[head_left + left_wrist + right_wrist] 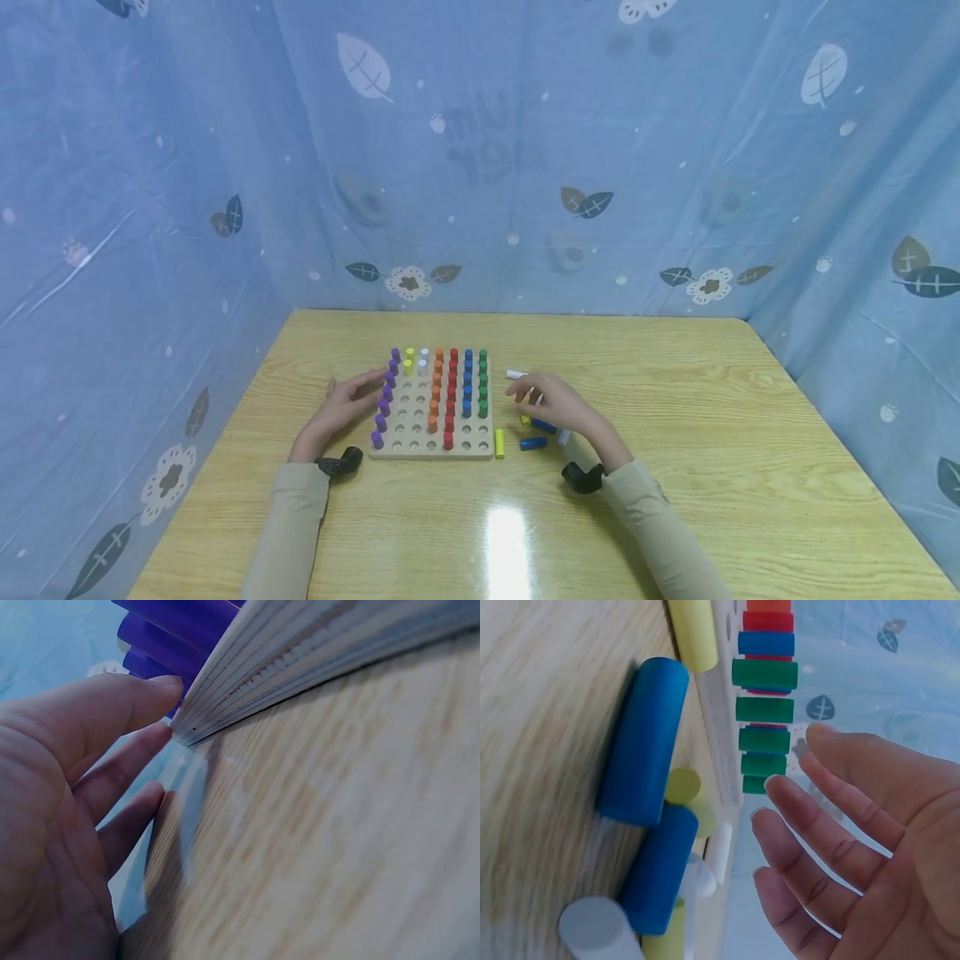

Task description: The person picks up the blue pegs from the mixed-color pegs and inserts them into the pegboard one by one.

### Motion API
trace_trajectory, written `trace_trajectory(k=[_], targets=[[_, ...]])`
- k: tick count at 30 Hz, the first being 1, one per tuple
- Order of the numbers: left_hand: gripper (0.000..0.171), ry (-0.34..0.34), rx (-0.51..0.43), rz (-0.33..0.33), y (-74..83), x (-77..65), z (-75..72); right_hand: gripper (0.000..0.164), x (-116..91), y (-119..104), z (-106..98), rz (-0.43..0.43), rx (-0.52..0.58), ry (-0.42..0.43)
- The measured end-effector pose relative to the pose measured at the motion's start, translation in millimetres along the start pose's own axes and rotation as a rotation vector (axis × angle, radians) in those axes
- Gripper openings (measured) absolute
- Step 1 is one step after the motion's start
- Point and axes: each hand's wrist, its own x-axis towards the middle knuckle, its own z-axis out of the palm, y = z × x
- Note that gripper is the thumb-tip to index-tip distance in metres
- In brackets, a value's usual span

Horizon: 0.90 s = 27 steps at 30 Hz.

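Note:
A wooden pegboard on the table holds upright pegs in colour columns, from purple pegs on its left side to green pegs on its right. Yellow and white columns have pegs only at the far end. My left hand is at the board's left side, fingertips right at its edge in the left wrist view. Over the loose pegs right of the board hovers my right hand, fingers loosely bent and nothing between them. Below it lie blue pegs, a white peg and yellow pegs.
A loose yellow peg lies along the board's right edge, with a blue peg beside it. Farther back lies a white peg. Blue patterned curtains surround the wooden table at the back and sides.

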Motion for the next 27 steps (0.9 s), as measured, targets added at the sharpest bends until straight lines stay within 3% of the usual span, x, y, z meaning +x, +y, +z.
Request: trace_trajectory(k=[17, 27], targets=[[0.048, -0.001, 0.003, 0.016, 0.2, -0.9, -0.3, 0.021, -21, 8, -6, -0.031, -0.045, -0.024], [0.048, -0.004, -0.006, -0.007, 0.3, -2.0, -0.2, 0.02, -29, 10, -6, 0.031, -0.087, -0.038]])
